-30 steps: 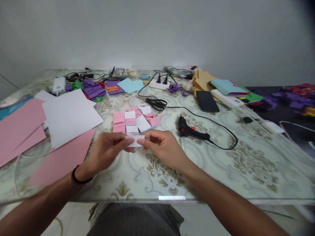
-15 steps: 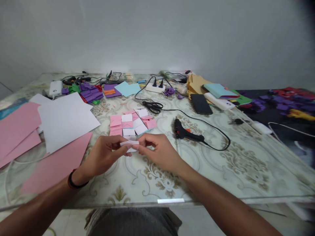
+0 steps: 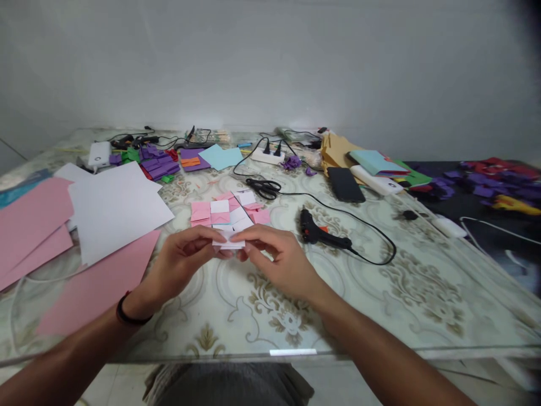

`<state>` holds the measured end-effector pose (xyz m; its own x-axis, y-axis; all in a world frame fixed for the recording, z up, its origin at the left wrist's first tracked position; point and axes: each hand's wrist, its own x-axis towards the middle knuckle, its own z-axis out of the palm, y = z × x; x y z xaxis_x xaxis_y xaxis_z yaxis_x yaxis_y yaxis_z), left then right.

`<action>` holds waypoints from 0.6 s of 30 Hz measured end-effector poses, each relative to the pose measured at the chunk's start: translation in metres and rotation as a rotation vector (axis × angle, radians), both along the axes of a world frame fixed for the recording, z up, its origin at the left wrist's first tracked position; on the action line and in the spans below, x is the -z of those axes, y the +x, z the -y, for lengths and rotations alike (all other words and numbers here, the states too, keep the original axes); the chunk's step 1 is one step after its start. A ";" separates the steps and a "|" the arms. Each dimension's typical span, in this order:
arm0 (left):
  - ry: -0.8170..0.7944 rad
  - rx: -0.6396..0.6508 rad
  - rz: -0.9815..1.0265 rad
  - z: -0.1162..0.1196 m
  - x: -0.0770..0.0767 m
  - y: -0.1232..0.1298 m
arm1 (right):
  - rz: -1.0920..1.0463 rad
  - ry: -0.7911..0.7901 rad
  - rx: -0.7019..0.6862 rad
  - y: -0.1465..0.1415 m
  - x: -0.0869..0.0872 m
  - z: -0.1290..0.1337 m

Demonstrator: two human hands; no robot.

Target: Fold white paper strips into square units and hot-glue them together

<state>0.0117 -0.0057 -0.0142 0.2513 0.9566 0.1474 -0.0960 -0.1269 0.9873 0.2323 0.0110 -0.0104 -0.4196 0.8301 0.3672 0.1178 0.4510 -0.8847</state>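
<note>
Between both hands is a small white piece of folded paper (image 3: 229, 245), held above the near-middle of the table. My left hand (image 3: 185, 259) is closed on its left end, fingers along the upper edge. At the other end my right hand (image 3: 279, 256) pinches it, thumb below and fingers on top. Just beyond the hands lie several small pink folded papers (image 3: 200, 212) and white folded papers (image 3: 219, 206), flat on the patterned table cover (image 3: 338, 304). The fingertips hide part of the held paper and of the nearest pieces.
To the right lies a black glue gun (image 3: 323, 231) with its cable looping round. Scissors (image 3: 264, 188), a phone (image 3: 345, 184) and a power strip (image 3: 267, 153) sit farther back. White sheets (image 3: 118, 208) and pink sheets (image 3: 101, 282) cover the left side. Purple folded papers (image 3: 158, 162) lie behind.
Both hands have shifted slightly, and their fingers now lie over the top of the white paper instead of the thumbs pressing its face. The view has tilted a little.
</note>
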 end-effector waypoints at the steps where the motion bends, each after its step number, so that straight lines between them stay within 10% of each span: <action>1: -0.001 0.008 0.001 0.000 0.001 -0.002 | 0.000 0.003 -0.007 0.001 -0.001 0.000; 18: -0.058 -0.076 -0.088 -0.003 0.008 0.004 | 0.177 -0.079 0.043 -0.005 0.006 -0.002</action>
<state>0.0161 -0.0025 -0.0222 0.1877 0.9796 0.0719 -0.0014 -0.0729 0.9973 0.2270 0.0128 -0.0164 -0.4353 0.8720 0.2241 0.2926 0.3724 -0.8807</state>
